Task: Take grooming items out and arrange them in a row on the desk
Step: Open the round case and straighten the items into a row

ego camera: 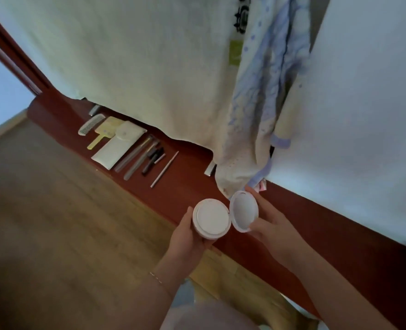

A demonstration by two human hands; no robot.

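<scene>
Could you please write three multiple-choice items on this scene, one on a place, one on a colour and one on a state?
1. Where does the comb lie?
A. at the far left end of the row on the desk
B. on the floor
C. in the left hand

2. What colour is the pouch?
A. black
B. white
C. red

3. How is the compact?
A. shut on the desk
B. open, held in both hands
C. inside the pouch

Answers:
1. A, since the other items lie to its right.
2. B, since it shows white beside the yellow mirror.
3. B, since the left hand grips its base and the right hand holds its raised lid.
</scene>
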